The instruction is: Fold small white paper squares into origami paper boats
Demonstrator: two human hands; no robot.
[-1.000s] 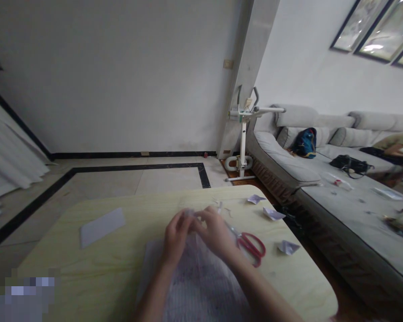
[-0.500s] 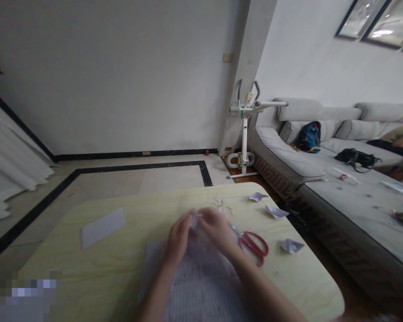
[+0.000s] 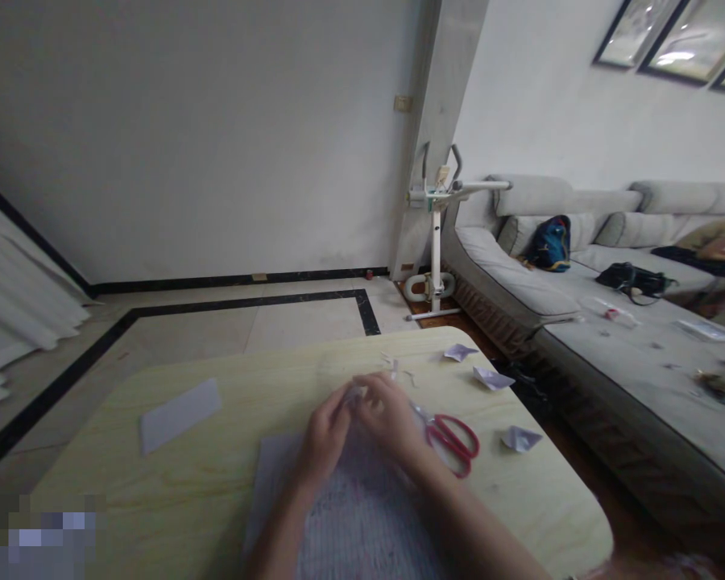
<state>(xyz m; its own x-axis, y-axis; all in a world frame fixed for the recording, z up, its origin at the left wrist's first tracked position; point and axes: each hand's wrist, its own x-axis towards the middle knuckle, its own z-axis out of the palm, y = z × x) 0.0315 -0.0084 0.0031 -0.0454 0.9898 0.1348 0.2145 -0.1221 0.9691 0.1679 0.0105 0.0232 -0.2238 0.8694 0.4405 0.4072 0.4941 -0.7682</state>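
My left hand (image 3: 328, 427) and my right hand (image 3: 391, 415) meet over the middle of the table. Between their fingertips is a small piece of folded paper (image 3: 354, 394), mostly hidden and slightly blurred. Both hands are closed on it. Under my wrists lies a large sheet covered with handwriting (image 3: 362, 524). Just right of my right hand rest scissors with red handles (image 3: 454, 445), their blades partly hidden behind the hand. A few thin paper scraps (image 3: 395, 369) lie beyond my fingers.
Three folded paper boats, a far one (image 3: 459, 352), a middle one (image 3: 493, 379) and a near one (image 3: 521, 439), stand along the right side of the wooden table (image 3: 217, 499). A white paper rectangle (image 3: 181, 415) lies on the left. Right of the table is a grey sofa (image 3: 628, 362) where a person sits.
My fingers have shifted slightly on the folded paper, which both hands still hold. The whole view has moved a little; the scissors and paper boats keep their places on the table.
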